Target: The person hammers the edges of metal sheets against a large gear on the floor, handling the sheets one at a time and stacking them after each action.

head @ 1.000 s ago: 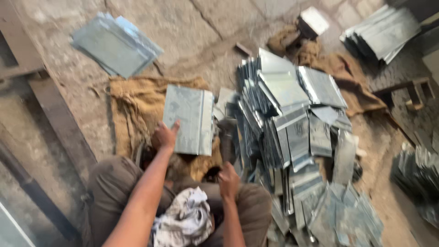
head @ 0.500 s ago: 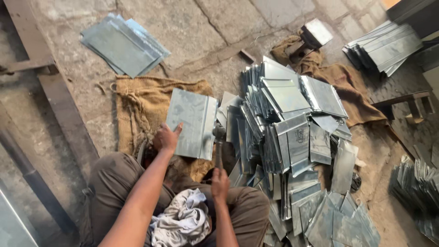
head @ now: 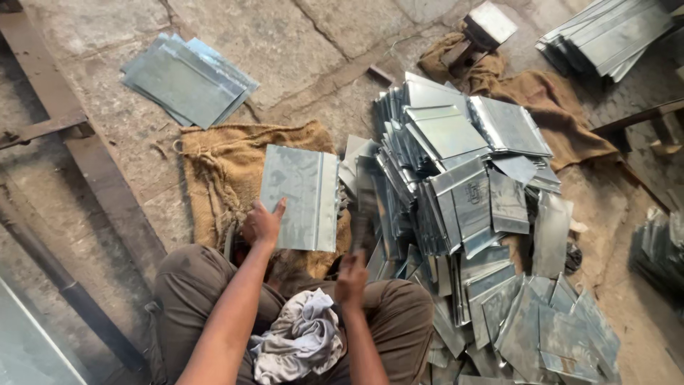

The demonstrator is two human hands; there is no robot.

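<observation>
Your left hand [head: 262, 222] is closed on the near edge of a flat grey metal sheet [head: 299, 196], thumb up on its face, pressing it down on the brown sack [head: 217, 171] spread over the stone floor [head: 299, 43] just in front of your knees. Your right hand [head: 352, 274] is closed round something dark that rises beside the sheet's right edge; it is blurred, so you cannot tell from this view what it is or whether it touches the sheet. Judging by how things lie, the work looks only partly through: a small neat stack of flat sheets [head: 189, 78] sits well apart on the floor to the upper left, while a far larger heap of folded metal pieces [head: 463, 207] spreads out on your right, some standing on edge, some tumbled flat. Which of the two is the finished lot the view does not make plain. A crumpled grey rag [head: 299, 342] lies in your lap. Another bundle of sheets [head: 613, 32] is cut off at the top right corner, and a dark pile at the right edge is too dim to read. A second sack [head: 541, 100] lies beyond the heap, partly covered by it. Your legs hide the near end of the sack under the sheet.
</observation>
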